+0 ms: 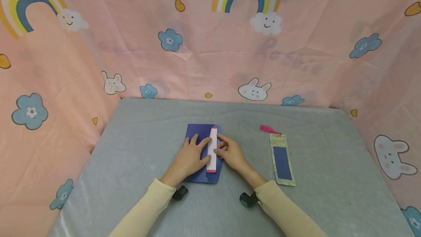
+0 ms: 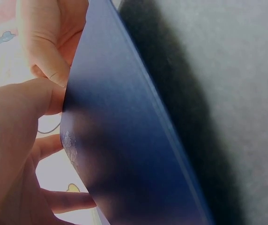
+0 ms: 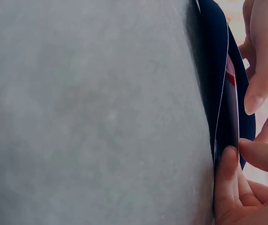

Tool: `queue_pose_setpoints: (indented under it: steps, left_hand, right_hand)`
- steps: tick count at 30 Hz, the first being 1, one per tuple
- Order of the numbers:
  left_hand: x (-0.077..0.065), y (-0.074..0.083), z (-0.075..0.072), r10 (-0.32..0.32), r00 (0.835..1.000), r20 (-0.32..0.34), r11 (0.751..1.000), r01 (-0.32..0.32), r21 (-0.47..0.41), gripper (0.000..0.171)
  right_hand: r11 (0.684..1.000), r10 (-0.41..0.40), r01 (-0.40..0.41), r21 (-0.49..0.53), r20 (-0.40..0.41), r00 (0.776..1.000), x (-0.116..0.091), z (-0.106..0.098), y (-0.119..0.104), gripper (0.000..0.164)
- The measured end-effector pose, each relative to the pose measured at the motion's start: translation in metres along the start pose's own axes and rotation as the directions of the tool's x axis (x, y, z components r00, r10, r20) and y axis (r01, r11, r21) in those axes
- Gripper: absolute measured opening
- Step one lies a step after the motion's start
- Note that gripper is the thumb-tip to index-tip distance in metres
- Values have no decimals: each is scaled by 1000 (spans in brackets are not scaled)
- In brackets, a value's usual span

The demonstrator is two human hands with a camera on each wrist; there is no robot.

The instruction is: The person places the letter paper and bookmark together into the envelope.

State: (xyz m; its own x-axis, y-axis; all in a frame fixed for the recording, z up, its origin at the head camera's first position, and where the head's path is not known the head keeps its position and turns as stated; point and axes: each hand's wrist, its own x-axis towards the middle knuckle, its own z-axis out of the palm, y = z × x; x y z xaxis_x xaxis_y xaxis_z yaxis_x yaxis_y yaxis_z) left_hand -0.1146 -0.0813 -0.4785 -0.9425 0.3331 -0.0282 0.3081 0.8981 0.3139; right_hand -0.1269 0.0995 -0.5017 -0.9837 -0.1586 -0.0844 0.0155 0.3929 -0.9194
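A dark blue folder or folded card [image 1: 200,176] lies on the table in the head view. Along its right side runs a narrow white paper strip [image 1: 213,164] with red ends. My left hand [image 1: 187,158] rests on the blue folder with spread fingers, its thumb and forefinger reaching the strip's left edge. From the right, my right hand [image 1: 234,154] pinches the strip's right edge between thumb and fingers. The right wrist view shows the strip [image 3: 231,108] standing slightly off the blue layer below it. Seen from the left wrist, the folder [image 2: 120,117] hides part of the fingertips.
To the right lies a green-bordered bookmark [image 1: 282,162] with a blue middle and a pink tassel [image 1: 270,129]. The table [image 1: 138,131] has a grey cloth top. A pink patterned curtain [image 1: 210,61] stands behind and at both sides.
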Motion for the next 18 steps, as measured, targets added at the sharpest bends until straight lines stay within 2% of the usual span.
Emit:
queue_pose_setpoints:
  steps: [9,18]
  left_hand:
    - [0,0,0,-7,1000,0,1000,7,-8,59]
    - [-1,1,-1,1,1000,-8,1000,-1,-9,59]
  right_hand:
    - [1000,-7,6,22,29,1000,0,-2,1,52]
    - [1000,-7,6,16,37,999,1,-1,0,53]
